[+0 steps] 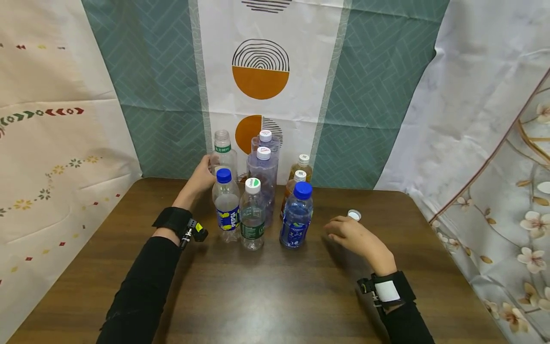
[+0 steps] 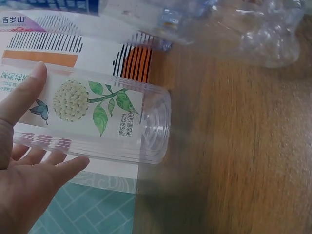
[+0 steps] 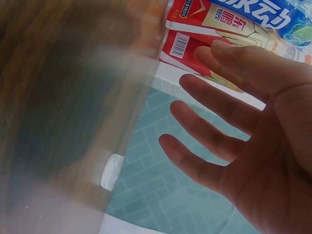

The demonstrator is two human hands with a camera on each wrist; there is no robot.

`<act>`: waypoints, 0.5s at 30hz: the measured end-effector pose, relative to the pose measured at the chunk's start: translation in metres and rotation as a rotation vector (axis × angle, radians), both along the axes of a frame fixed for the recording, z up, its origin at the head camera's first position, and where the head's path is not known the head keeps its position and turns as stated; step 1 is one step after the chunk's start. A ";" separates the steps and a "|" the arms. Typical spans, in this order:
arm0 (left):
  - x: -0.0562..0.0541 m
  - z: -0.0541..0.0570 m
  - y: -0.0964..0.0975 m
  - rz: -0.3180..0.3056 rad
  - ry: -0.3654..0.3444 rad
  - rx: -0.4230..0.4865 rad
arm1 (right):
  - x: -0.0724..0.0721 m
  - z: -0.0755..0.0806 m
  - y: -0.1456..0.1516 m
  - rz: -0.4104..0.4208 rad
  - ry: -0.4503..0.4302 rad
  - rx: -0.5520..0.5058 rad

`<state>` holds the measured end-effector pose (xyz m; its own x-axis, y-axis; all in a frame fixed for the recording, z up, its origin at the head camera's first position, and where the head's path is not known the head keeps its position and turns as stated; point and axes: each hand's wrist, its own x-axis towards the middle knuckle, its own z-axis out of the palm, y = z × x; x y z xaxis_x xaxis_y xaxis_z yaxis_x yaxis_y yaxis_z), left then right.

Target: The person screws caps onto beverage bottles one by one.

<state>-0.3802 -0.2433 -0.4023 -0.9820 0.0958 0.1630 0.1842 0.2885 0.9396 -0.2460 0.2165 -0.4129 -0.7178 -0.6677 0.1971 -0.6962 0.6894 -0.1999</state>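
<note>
My left hand (image 1: 202,174) grips a clear plastic bottle (image 1: 222,153) without a cap at the back left of the table. In the left wrist view the thumb lies across its flower label (image 2: 73,100), with the fingers around the other side. My right hand (image 1: 354,239) hovers over the right part of the table, its fingers loosely extended with nothing held. Beside its knuckles lies a white bottle cap (image 1: 354,215), also in the right wrist view as a white cap (image 3: 112,171) near the table's far edge.
Right of the left hand stand a blue-capped Pepsi bottle (image 1: 226,210) and a green-labelled bottle (image 1: 252,220). Two tall white-capped bottles (image 1: 263,174) rise behind them. Farther right are a blue drink bottle (image 1: 296,220) and two amber bottles (image 1: 302,167). A curtain (image 1: 365,95) hangs behind the table.
</note>
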 end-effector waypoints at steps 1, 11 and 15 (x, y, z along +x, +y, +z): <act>0.000 0.000 0.001 0.002 -0.004 0.009 | 0.000 0.000 0.000 0.005 0.009 0.002; 0.019 0.000 0.000 0.123 0.095 -0.133 | 0.000 0.000 -0.001 0.022 0.017 -0.001; 0.040 0.003 -0.002 0.222 0.149 -0.178 | 0.001 0.002 -0.002 0.015 0.018 0.003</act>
<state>-0.3398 -0.2456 -0.3993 -0.9485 -0.0783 0.3069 0.2304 0.4943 0.8382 -0.2453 0.2144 -0.4104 -0.7040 -0.6790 0.2081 -0.7100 0.6793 -0.1853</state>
